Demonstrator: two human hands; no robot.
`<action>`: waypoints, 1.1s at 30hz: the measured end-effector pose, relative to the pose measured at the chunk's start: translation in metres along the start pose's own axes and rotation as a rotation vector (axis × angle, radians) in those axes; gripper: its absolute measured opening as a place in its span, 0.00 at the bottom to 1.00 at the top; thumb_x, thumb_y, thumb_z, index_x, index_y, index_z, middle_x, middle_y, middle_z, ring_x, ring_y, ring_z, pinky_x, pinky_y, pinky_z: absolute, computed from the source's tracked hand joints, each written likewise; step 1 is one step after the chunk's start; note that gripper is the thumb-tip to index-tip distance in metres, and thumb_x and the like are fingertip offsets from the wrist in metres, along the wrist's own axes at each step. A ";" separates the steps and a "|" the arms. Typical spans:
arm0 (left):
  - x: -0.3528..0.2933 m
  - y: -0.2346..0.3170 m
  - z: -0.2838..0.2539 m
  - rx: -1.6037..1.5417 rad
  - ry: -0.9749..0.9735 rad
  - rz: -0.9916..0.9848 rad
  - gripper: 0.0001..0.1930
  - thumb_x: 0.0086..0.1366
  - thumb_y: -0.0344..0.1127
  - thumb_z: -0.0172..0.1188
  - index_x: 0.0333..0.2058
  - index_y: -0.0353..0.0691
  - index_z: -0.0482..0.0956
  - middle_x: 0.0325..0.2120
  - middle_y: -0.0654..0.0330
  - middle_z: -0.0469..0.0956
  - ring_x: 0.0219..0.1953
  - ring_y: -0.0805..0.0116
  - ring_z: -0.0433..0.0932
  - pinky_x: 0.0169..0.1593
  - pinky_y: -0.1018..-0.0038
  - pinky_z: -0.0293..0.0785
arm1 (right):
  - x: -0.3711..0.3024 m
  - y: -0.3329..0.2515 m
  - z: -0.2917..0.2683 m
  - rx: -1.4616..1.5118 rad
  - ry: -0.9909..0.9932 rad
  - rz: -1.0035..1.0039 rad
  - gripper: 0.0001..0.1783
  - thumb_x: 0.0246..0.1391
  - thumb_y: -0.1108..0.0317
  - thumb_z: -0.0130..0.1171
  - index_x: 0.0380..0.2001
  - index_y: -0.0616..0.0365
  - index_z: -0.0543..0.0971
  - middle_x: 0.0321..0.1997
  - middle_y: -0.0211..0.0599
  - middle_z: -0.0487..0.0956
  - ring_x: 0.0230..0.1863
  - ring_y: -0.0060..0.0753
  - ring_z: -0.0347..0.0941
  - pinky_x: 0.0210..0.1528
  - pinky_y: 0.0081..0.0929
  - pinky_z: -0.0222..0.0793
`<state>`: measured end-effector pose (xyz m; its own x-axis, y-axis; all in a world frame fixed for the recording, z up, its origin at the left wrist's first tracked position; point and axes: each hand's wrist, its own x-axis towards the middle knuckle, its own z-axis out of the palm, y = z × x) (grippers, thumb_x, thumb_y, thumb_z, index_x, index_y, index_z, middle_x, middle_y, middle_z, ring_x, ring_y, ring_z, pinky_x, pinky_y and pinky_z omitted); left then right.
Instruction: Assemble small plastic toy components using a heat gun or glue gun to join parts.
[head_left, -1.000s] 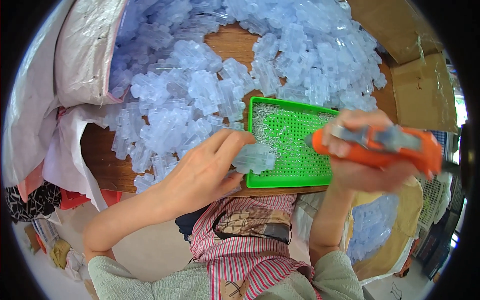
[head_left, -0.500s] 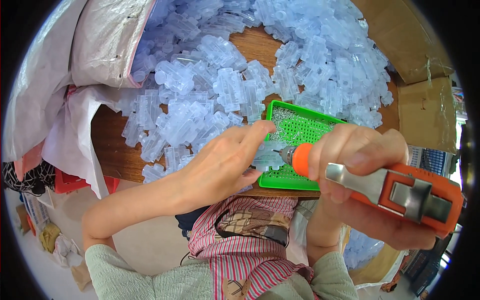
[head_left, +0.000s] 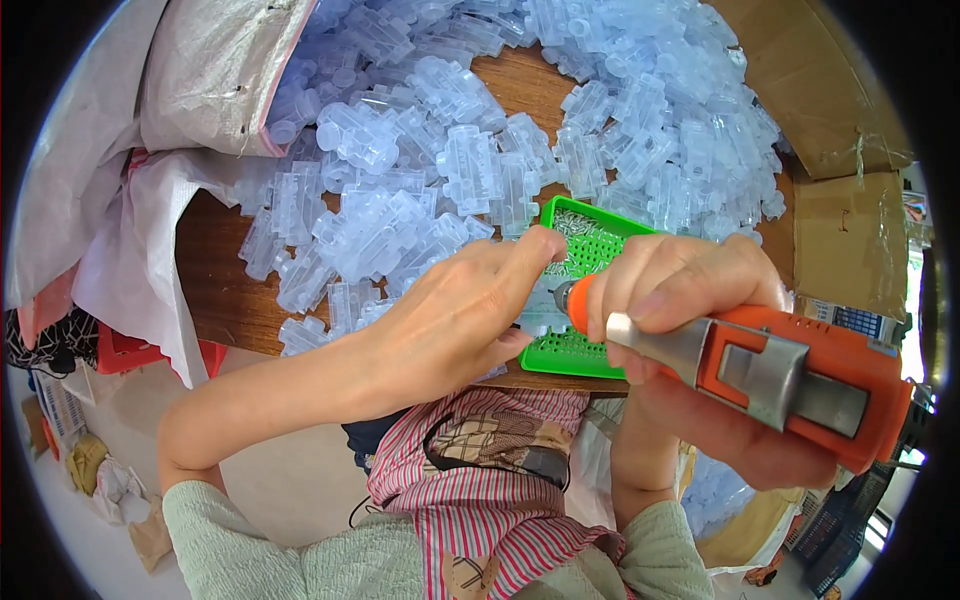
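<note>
My left hand is closed around a clear plastic part, gripped between thumb and fingers above the tray's near side. An orange electric screwdriver lies in my closed right hand, its nose pointing left. The driver's metal chuck is right up against the clear part, and the bit's tip is hidden there. Beneath both hands is a green perforated tray, holding small silver screws at its far end. Part of the tray is covered by my right hand.
Many similar clear plastic parts are heaped across the brown wooden table. A white woven sack hangs over the left side. Cardboard stands at the right. Below the table's right side is a bag of more clear parts.
My right hand has brought the screwdriver left, and its chuck now meets the clear part. My left hand keeps its grip and has shifted only slightly.
</note>
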<state>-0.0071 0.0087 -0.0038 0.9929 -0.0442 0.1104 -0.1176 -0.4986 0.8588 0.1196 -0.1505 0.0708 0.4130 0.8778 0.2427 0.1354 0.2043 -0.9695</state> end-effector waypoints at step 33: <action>-0.095 -0.005 0.052 0.442 0.193 0.385 0.36 0.50 0.34 0.70 0.59 0.40 0.67 0.47 0.52 0.75 0.46 0.52 0.77 0.48 0.62 0.77 | -0.090 -0.110 0.045 -0.156 0.490 -0.715 0.31 0.63 0.49 0.48 0.55 0.68 0.70 0.52 0.50 0.76 0.49 0.44 0.75 0.54 0.41 0.68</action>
<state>-0.0998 -0.0298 -0.0449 0.8546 -0.1561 0.4952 -0.4083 -0.7913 0.4551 0.0270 -0.2320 0.1538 0.5172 0.2705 0.8120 0.6159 0.5411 -0.5726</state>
